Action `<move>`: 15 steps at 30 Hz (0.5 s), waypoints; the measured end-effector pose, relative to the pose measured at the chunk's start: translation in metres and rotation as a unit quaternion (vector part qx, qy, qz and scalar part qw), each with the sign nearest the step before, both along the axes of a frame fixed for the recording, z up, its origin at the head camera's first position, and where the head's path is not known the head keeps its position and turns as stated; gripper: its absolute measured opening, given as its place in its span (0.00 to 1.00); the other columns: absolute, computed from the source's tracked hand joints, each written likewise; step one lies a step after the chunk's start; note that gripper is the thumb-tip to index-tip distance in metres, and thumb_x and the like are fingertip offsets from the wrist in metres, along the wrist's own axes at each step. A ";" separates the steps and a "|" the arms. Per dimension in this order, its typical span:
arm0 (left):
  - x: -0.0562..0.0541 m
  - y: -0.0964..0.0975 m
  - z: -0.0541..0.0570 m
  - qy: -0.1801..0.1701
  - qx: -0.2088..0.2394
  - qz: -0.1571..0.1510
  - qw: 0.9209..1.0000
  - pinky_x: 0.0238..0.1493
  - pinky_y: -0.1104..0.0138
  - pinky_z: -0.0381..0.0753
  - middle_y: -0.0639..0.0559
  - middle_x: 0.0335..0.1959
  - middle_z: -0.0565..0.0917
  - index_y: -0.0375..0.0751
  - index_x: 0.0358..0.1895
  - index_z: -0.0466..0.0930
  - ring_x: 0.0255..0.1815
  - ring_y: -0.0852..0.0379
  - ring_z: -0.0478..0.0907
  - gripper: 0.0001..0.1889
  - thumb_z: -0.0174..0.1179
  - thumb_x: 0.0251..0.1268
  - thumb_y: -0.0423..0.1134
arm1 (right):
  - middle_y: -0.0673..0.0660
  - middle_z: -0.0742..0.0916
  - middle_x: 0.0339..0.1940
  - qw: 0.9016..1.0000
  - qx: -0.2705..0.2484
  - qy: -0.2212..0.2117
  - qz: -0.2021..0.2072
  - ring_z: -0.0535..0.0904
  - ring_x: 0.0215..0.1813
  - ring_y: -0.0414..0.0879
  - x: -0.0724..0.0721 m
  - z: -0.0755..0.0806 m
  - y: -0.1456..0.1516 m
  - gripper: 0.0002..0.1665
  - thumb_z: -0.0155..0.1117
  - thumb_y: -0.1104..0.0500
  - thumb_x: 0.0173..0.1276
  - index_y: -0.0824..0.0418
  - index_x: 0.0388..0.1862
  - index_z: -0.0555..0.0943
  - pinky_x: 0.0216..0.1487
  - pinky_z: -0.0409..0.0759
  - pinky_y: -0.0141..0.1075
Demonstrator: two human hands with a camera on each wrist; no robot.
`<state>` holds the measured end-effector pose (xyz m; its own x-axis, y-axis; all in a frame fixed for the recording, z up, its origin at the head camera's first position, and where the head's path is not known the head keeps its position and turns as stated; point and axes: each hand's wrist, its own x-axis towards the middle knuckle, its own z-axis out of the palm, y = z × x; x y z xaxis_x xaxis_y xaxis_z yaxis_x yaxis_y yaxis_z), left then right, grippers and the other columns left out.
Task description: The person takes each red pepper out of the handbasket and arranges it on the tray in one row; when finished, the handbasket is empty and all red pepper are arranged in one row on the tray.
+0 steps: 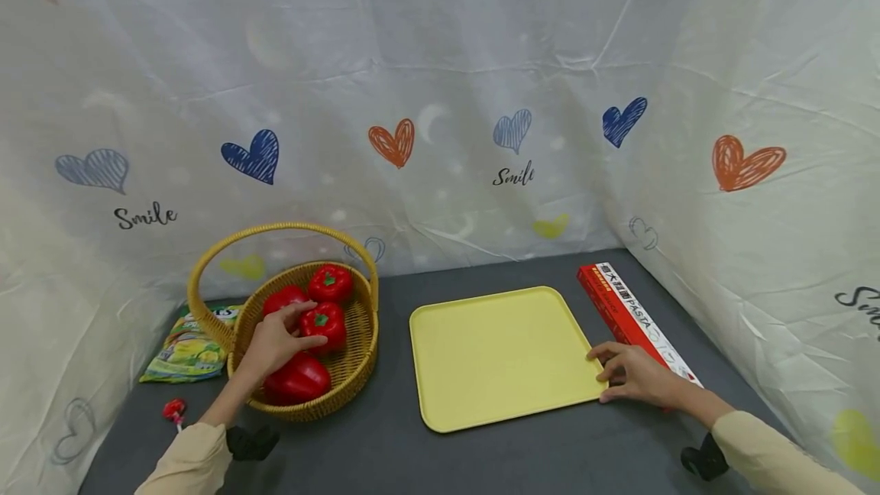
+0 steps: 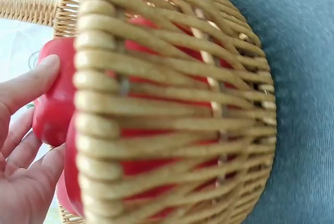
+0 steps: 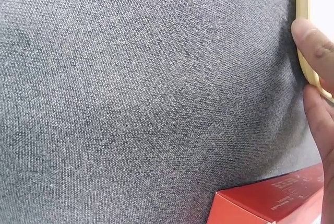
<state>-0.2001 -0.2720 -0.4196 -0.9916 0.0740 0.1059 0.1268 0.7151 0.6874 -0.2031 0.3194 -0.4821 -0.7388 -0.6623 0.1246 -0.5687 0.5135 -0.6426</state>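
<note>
My left hand point(image 1: 273, 338) reaches into a yellow wicker basket point(image 1: 367, 361) with a tall arched handle. Its thumb and fingers are spread around a red bell pepper point(image 1: 328, 325) with a green stem; in the left wrist view they touch opposite sides of this pepper point(image 2: 58, 91). Another bell pepper point(image 1: 331, 281) lies behind it, a red one point(image 1: 285, 298) to the left, and a larger red one point(image 1: 299, 380) in front. At the right, my right hand point(image 1: 635, 374) pinches the rim of a flat yellow tray point(image 1: 502, 361) near its front right corner.
Beyond the tray's right side lies a red and white pasta box point(image 1: 639, 319), close to my right hand. Left of the basket are a green and yellow packet point(image 1: 189, 350) and a red lollipop point(image 1: 175, 409). A printed curtain point(image 1: 440, 98) encloses the dark grey table point(image 1: 385, 449).
</note>
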 end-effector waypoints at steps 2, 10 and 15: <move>0.000 -0.001 0.001 -0.008 0.012 0.008 1.000 0.53 0.50 0.78 0.31 0.61 0.73 0.31 0.63 0.73 0.58 0.36 0.73 0.32 0.71 0.55 0.41 | 0.65 0.81 0.47 1.000 0.005 -0.003 -0.004 0.81 0.43 0.50 0.001 0.001 -0.001 0.15 0.78 0.55 0.49 0.63 0.31 0.87 0.37 0.82 0.27; 0.004 -0.005 0.006 -0.036 0.044 0.028 0.998 0.39 0.58 0.79 0.31 0.57 0.77 0.34 0.63 0.74 0.50 0.41 0.73 0.35 0.73 0.52 0.45 | 0.65 0.81 0.48 1.000 0.018 0.002 -0.012 0.80 0.44 0.51 0.002 0.003 -0.002 0.15 0.78 0.53 0.49 0.61 0.31 0.87 0.38 0.82 0.28; 0.006 -0.008 0.013 -0.044 0.090 0.014 0.995 0.23 0.69 0.71 0.32 0.62 0.73 0.33 0.64 0.73 0.47 0.43 0.71 0.36 0.73 0.51 0.45 | 0.65 0.81 0.48 1.000 0.023 0.004 -0.015 0.80 0.44 0.51 0.002 0.002 -0.001 0.15 0.78 0.52 0.49 0.61 0.30 0.87 0.37 0.82 0.28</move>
<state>-0.1938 -0.2796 -0.4067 -0.9991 0.0335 0.0269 0.0413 0.5826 0.8117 -0.2014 0.3182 -0.4797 -0.7572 -0.6453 0.1013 -0.5582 0.5587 -0.6134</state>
